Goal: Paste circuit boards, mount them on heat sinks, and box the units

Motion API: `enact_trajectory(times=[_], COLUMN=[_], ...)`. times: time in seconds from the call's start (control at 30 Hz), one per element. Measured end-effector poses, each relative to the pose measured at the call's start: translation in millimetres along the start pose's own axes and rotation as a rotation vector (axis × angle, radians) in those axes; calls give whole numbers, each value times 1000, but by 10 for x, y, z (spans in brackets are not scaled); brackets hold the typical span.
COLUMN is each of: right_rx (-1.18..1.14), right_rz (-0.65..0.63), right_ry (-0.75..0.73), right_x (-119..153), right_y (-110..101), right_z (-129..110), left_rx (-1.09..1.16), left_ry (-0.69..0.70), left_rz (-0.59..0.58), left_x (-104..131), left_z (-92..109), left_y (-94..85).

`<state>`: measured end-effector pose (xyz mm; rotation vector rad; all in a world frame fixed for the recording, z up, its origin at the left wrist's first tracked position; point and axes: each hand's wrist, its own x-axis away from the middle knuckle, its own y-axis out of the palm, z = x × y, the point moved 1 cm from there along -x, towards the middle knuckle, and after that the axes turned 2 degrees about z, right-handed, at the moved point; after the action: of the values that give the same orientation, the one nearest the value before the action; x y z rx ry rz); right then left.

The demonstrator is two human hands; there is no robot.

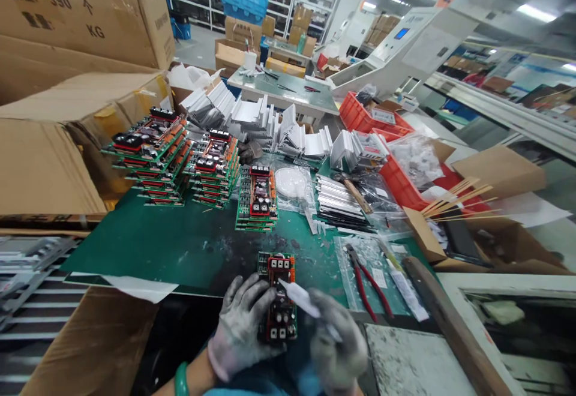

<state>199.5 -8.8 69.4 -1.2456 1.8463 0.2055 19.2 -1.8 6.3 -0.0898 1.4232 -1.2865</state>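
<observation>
A green circuit board (282,318) with red-edged modules and an orange connector strip lies at the near edge of the green mat. My left hand (245,324), in a grey-white work glove, grips its left side, fingers over the edge. In my gloved right hand (337,342), blurred by motion, is a white tube (302,300) with a pointed nozzle. The nozzle tip is over the upper middle of the board; whether it touches is unclear. Farther back on the mat stands a small stack of similar boards (257,201).
Taller board stacks (155,150) stand at the left, beside cardboard boxes (45,162). Behind are silver heat sinks (252,114). At the right lie red-handled pliers (366,282), another white tube (407,294), a long wooden bar (450,324), metal strips (339,201) and red crates (400,174).
</observation>
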Motion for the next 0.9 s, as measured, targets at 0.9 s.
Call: enact_trajectory(times=[0.9], right_rx=[-21], right_rz=[-107], right_ry=[49], right_x=[455], right_y=[-451], right_z=[44], left_rx=[5], left_ry=[-26], left_rz=[-26], left_x=[45], left_z=[6], left_y=[63])
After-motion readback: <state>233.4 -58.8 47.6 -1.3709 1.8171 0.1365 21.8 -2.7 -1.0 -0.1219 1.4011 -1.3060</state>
